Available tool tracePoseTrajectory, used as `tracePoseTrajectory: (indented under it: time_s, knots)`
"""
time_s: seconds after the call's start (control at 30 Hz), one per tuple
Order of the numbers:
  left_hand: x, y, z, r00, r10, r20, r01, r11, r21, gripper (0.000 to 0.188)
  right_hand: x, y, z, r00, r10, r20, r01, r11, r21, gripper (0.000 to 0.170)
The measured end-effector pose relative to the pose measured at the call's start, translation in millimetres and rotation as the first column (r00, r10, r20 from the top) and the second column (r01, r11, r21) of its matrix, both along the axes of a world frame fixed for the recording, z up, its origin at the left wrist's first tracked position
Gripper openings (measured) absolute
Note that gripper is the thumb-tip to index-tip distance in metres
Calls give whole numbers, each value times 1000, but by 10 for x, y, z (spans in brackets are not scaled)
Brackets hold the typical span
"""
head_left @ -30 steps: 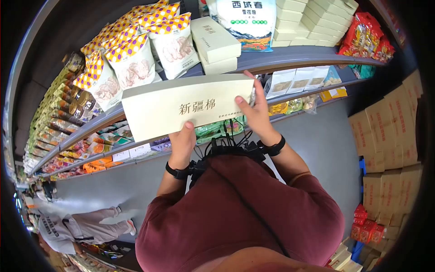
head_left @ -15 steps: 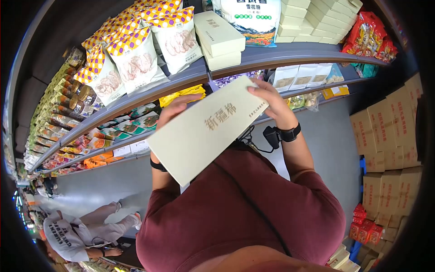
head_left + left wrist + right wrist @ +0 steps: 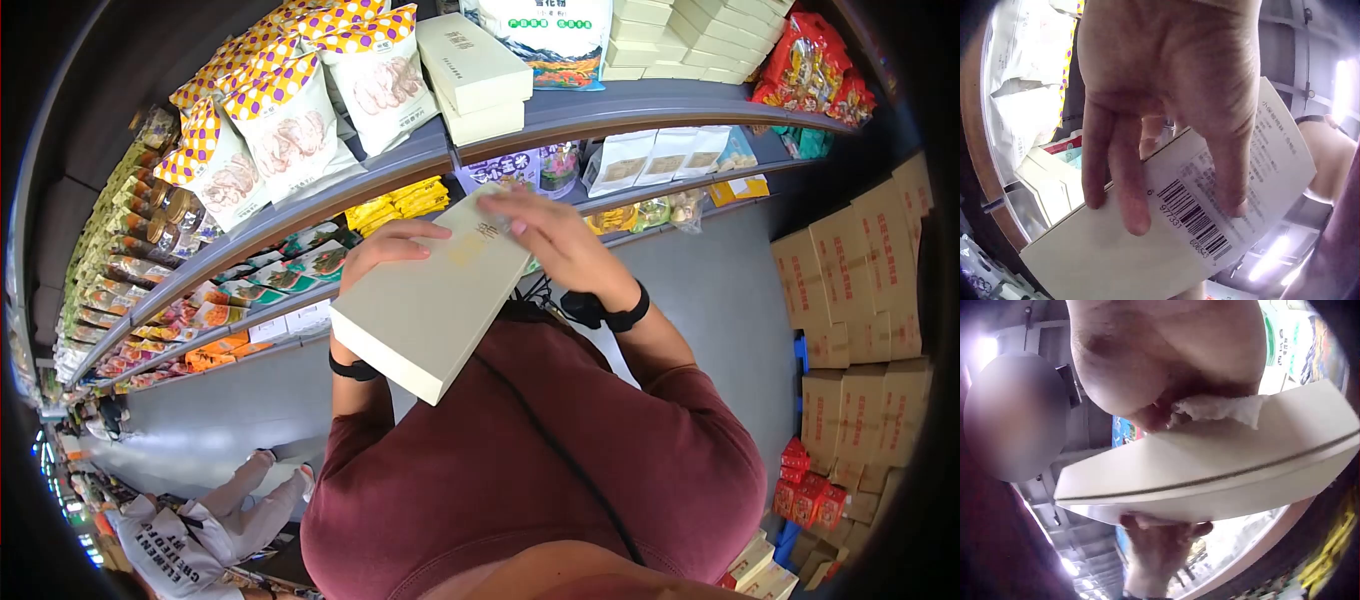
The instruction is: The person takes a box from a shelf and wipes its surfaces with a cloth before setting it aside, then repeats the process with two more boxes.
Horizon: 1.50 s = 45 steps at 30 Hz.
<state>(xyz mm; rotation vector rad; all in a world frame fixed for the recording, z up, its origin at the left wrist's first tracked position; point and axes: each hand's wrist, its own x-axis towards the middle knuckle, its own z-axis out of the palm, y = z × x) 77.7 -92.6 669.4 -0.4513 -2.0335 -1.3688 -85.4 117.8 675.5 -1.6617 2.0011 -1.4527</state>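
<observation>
A cream cardboard box (image 3: 420, 310) with gold lettering is held at a slant before the chest. My left hand (image 3: 380, 252) grips it from the left side, some fingers over the top edge; its other fingers spread across the barcode label (image 3: 1194, 219) on the underside. My right hand (image 3: 560, 240) lies over the far end of the lid, partly covering the lettering. Under that palm, a crumpled white tissue (image 3: 1225, 411) is pressed against the box's face. The tissue is mostly hidden by the hand in the head view.
The shelf (image 3: 560, 118) ahead carries spotted snack bags (image 3: 290, 130), two similar stacked boxes (image 3: 475, 75), a flour bag (image 3: 545, 45) and red packets (image 3: 810, 70). Brown cartons (image 3: 860, 300) are stacked at right. Another person (image 3: 190, 540) is at lower left.
The box has turned from nearly level to a slant and come nearer the chest. My left hand has shifted to its left side, and my right hand has moved from its end onto the lid.
</observation>
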Motion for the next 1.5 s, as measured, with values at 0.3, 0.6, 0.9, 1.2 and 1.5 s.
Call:
tracePoseTrajectory:
  time_s: [0.3, 0.6, 0.9, 1.2, 1.5]
  knots:
    - [24, 60, 18, 993, 118, 5, -116, 979, -167, 32, -19, 5, 19, 986, 151, -73, -151, 988, 2, 37]
    - [-49, 11, -394, 981, 190, -31, -184, 975, 123, 33, 17, -89, -135, 956, 119, 268, -104, 992, -71, 38]
    - [-172, 202, -399, 930, 344, -131, -343, 939, 27, 38, 383, -246, 48, 970, 94, -224, -182, 893, -412, 56]
    - [-168, 151, -333, 855, 482, -191, -495, 869, -24, 36, 40, -336, -304, 1000, 24, -11, -26, 955, -295, 59]
    - [-192, 157, -457, 921, 374, -110, -359, 924, 132, 37, 314, -239, -34, 970, 97, -225, -174, 920, -351, 54]
